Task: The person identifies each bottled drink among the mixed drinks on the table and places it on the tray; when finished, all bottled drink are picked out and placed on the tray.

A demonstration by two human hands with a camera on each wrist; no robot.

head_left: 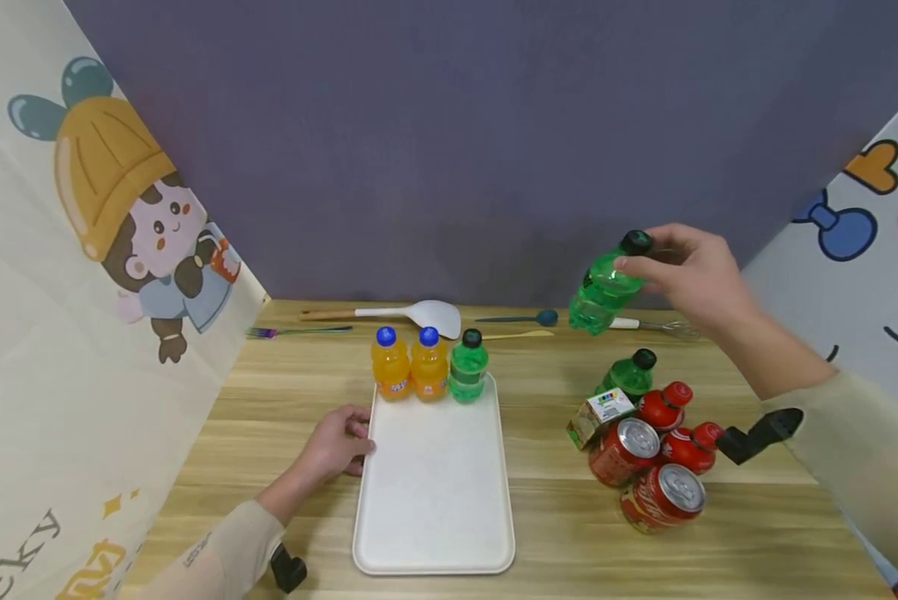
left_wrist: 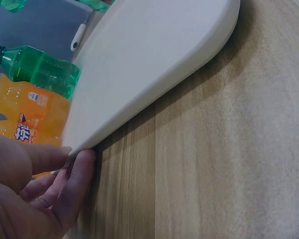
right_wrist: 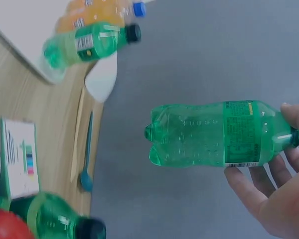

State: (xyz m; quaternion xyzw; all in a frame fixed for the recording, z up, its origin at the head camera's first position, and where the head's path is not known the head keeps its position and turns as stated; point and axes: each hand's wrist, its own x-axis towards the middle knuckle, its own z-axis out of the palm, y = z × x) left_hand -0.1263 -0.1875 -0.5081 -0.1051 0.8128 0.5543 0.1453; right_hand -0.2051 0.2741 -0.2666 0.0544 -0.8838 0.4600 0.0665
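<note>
Held up by its neck, a green soda bottle (head_left: 604,287) with a black cap hangs tilted from my right hand (head_left: 692,271), above the back right of the table. The right wrist view shows thumb and fingers round the upper end of this bottle (right_wrist: 204,134). My left hand (head_left: 334,443) pinches the left edge of a white tray (head_left: 433,492) between thumb and fingers, as the left wrist view shows up close. Two orange soda bottles (head_left: 392,367) with blue caps and another green bottle (head_left: 469,367) stand in a row at the tray's far end.
Right of the tray cluster a green bottle (head_left: 629,375), a small carton (head_left: 600,415), two red-capped bottles (head_left: 663,406) and two red cans (head_left: 662,498). Along the wall lie a white spatula (head_left: 429,315), a fork (head_left: 298,331), a dark spoon (head_left: 519,318) and a whisk (head_left: 662,326).
</note>
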